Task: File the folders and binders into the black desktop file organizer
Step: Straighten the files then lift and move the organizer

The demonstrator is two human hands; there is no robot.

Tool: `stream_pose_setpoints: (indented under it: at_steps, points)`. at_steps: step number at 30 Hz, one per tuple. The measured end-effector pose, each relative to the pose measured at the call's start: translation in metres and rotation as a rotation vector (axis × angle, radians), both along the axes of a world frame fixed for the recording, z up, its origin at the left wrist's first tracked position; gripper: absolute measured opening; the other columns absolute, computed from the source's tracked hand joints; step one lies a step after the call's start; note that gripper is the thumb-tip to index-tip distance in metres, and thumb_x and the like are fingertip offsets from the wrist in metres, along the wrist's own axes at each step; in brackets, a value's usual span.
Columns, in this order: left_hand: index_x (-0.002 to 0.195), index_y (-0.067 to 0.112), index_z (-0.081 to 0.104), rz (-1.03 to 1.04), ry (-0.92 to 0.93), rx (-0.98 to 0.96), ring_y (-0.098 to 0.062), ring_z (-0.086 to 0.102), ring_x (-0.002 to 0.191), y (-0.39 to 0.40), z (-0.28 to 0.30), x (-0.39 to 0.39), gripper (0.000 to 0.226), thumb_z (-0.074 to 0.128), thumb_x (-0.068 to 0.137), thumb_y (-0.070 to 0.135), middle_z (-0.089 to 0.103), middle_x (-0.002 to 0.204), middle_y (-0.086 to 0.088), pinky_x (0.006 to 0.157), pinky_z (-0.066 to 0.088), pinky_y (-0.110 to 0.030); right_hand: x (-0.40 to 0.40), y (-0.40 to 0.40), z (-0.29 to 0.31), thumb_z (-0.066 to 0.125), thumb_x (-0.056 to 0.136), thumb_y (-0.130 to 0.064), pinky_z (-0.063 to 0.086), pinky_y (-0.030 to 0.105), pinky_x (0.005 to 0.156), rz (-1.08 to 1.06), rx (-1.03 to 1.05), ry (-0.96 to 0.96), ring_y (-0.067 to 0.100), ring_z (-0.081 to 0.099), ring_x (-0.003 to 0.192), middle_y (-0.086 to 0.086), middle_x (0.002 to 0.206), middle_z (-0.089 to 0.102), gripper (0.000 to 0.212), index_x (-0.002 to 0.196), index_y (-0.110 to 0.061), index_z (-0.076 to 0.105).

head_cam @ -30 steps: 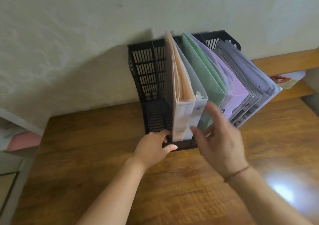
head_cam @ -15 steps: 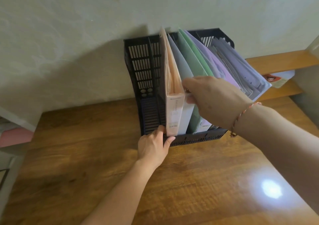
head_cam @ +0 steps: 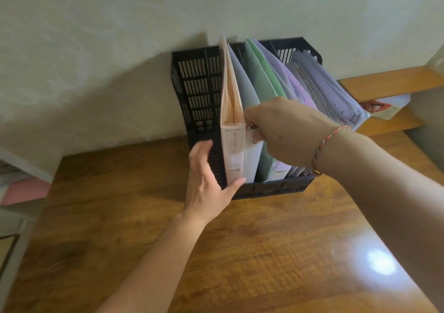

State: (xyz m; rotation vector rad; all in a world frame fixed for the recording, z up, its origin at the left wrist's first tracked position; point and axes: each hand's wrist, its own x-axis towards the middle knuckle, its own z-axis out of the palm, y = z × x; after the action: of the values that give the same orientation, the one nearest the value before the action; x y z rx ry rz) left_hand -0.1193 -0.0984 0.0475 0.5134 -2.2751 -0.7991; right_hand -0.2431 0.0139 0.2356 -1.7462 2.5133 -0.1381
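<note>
- Head view: the black file organizer (head_cam: pixel 199 91) stands on the wooden desk (head_cam: pixel 264 252), its far side against the pale wall (head_cam: pixel 96 36).
- Its leftmost slot shows only black slats; the slots to the right are packed.
- From left to right you see a peach binder (head_cam: pixel 231 144), a pale grey binder (head_cam: pixel 252 159), a green folder (head_cam: pixel 262 82), lilac folders (head_cam: pixel 286 77) and a fan of clear document sleeves (head_cam: pixel 331 89) leaning right.
- Your left hand (head_cam: pixel 209 180) has its fingers straight along the divider left of the peach binder, while the thumb presses the binder's near bottom corner.
- Your right hand (head_cam: pixel 286 130), with a braided bracelet (head_cam: pixel 324 149) at the wrist, reaches in from the right, and its curled fingers pinch the top near corner of the pale grey binder.
- To the far right, a printed sheet (head_cam: pixel 382 107) lies on a wooden ledge (head_cam: pixel 389 84).
</note>
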Motion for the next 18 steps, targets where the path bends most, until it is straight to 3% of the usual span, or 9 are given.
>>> stream_pose_setpoints:
  at_steps: [2,4,6,8,9,12,15,18]
  points:
    - [0.138,0.008,0.03,-0.064,0.225,-0.226,-0.024,0.033,0.136,-0.005,0.042,-0.005,0.088,0.079,0.074,0.045,0.032,0.141,-0.012,0.112,0.033,-0.046,0.001,0.002,-0.006,0.052,0.082,0.001,0.054,0.044,0.061,-0.02,-0.035,-0.048,0.03,0.06,0.074,0.005,0.09,0.057,0.036,0.114,-0.015,0.046]
    - [0.136,0.008,0.037,-0.129,0.232,-0.356,-0.019,0.034,0.135,-0.01,0.089,-0.013,0.078,0.073,0.079,0.047,0.04,0.139,-0.01,0.111,0.029,-0.053,0.001,0.004,-0.012,0.055,0.082,0.005,0.057,0.045,0.063,-0.043,-0.138,-0.142,0.026,0.064,0.079,0.007,0.103,0.064,0.055,0.128,-0.019,0.036]
    - [0.136,0.016,0.044,-0.18,0.056,-0.391,-0.017,0.04,0.132,-0.01,0.126,-0.017,0.067,0.068,0.082,0.048,0.054,0.132,-0.002,0.111,0.024,-0.06,0.002,0.014,-0.019,0.059,0.084,0.003,0.059,0.034,0.064,-0.051,-0.388,-0.197,0.009,0.064,0.079,0.0,0.113,0.064,0.055,0.129,-0.022,0.039]
    - [0.126,0.022,0.055,-0.208,-0.141,-0.459,-0.017,0.048,0.127,-0.012,0.149,-0.019,0.052,0.065,0.083,0.049,0.064,0.12,0.006,0.114,0.016,-0.06,0.006,0.033,-0.031,0.06,0.088,-0.003,0.053,0.013,0.065,-0.002,-0.749,-0.189,-0.008,0.057,0.071,-0.014,0.105,0.065,0.037,0.121,-0.018,0.052]
    - [0.119,0.023,0.061,-0.215,-0.212,-0.521,-0.018,0.052,0.123,-0.012,0.157,-0.021,0.045,0.065,0.083,0.049,0.067,0.114,0.007,0.114,0.015,-0.059,0.009,0.047,-0.042,0.059,0.089,-0.003,0.05,0.01,0.063,0.008,-0.944,-0.178,-0.008,0.059,0.07,-0.018,0.099,0.063,0.029,0.116,-0.015,0.057]
    - [0.101,0.024,0.067,-0.243,-0.342,-0.694,-0.02,0.054,0.111,-0.012,0.177,-0.028,0.033,0.062,0.082,0.05,0.069,0.102,0.01,0.108,0.023,-0.055,0.017,0.088,-0.101,0.057,0.088,0.003,0.051,0.026,0.056,-0.213,-1.343,-0.228,0.012,0.065,0.065,-0.005,0.087,0.067,0.022,0.1,-0.016,0.062]
    - [0.085,0.024,0.065,-0.275,-0.387,-0.765,-0.022,0.051,0.102,-0.008,0.183,-0.036,0.025,0.061,0.082,0.049,0.068,0.094,0.01,0.097,0.027,-0.049,0.016,0.102,-0.151,0.055,0.088,-0.003,0.05,0.035,0.056,-0.451,-1.26,-0.228,0.014,0.063,0.075,0.001,0.087,0.065,0.014,0.094,-0.011,0.064]
    - [0.085,0.025,0.057,-0.275,-0.403,-0.76,-0.021,0.049,0.101,-0.002,0.179,-0.039,0.022,0.07,0.081,0.042,0.061,0.088,0.007,0.097,0.026,-0.049,0.014,0.099,-0.167,0.057,0.088,-0.011,0.052,0.033,0.062,-0.438,-1.149,-0.214,0.017,0.062,0.086,-0.003,0.097,0.064,0.013,0.097,-0.013,0.065]
